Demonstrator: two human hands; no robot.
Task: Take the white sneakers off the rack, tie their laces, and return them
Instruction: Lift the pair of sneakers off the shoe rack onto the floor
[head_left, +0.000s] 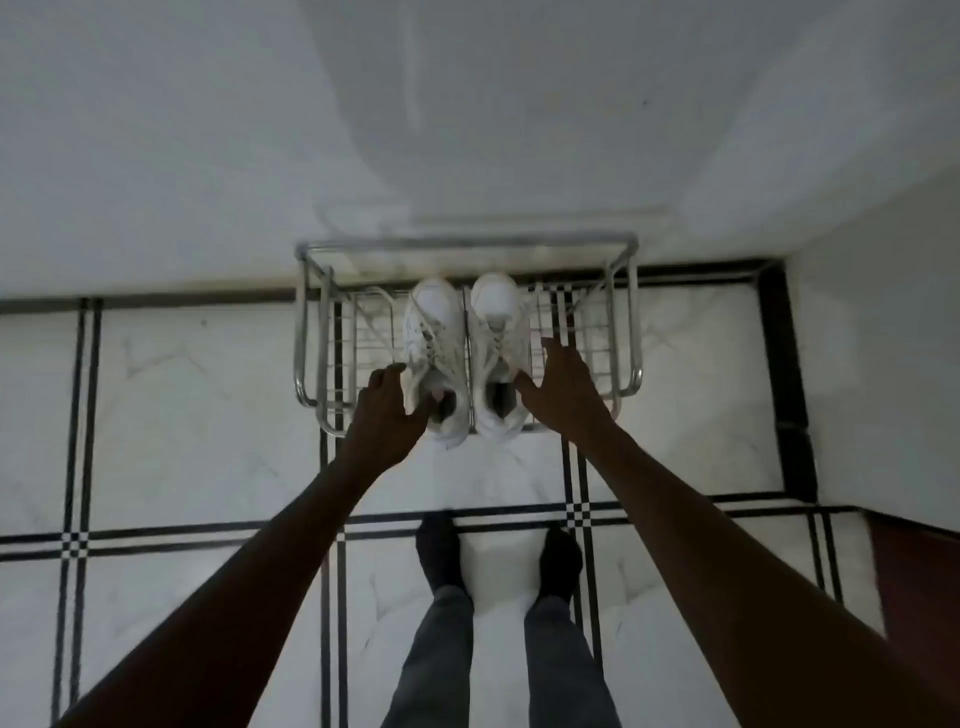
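Note:
Two white sneakers stand side by side on a steel wire rack, toes toward the wall. The left sneaker and the right sneaker both show loose laces over the tongue. My left hand is at the heel of the left sneaker, its thumb at the collar opening and its fingers on the outer side. My right hand rests against the outer side of the right sneaker with its fingers spread. Both sneakers sit on the rack.
The rack stands against a white wall on a marble floor with black inlay lines. My feet in dark socks stand just in front of it. A dark wooden edge shows at the right.

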